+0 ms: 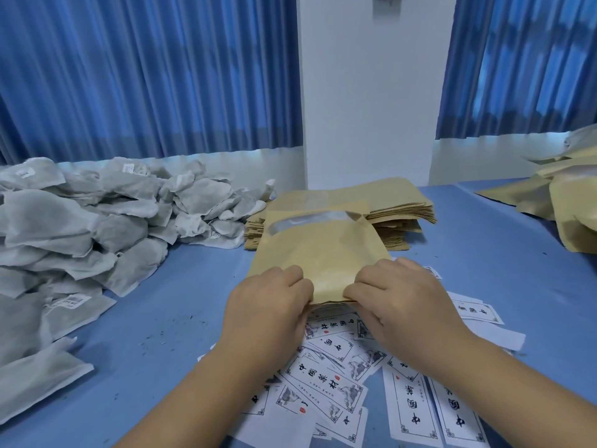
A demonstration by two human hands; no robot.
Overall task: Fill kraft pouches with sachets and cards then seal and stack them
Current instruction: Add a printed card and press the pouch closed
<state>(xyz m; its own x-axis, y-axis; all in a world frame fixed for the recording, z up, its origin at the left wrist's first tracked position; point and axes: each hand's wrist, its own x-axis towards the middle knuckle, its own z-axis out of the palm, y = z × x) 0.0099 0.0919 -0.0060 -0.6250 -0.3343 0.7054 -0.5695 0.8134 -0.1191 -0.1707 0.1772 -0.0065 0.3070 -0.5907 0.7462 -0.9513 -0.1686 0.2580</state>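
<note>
Blue curtains hang on both sides of a white pillar, with a strip of white wall below them. In front lies a table under a blue cover, sprinkled with dark specks on its near left part.

A big loose heap of grey sachets fills the left side, some with small white tags. At the back centre, just beside the heap, stands a stack of flat kraft pouches. At the far right edge lies a looser pile of kraft pouches, overlapping and partly cut off by the frame. White cards with black printed characters lie scattered at the near centre, overlapping one another at many angles.

One pouch is held at the centre, above the cards and in front of the stack, tilted away from the person, its clear window at the far end. The left hand pinches its near edge on the left, fingers curled on the paper. The right hand pinches the same edge on the right, thumb on top. What the pouch holds cannot be told.
</note>
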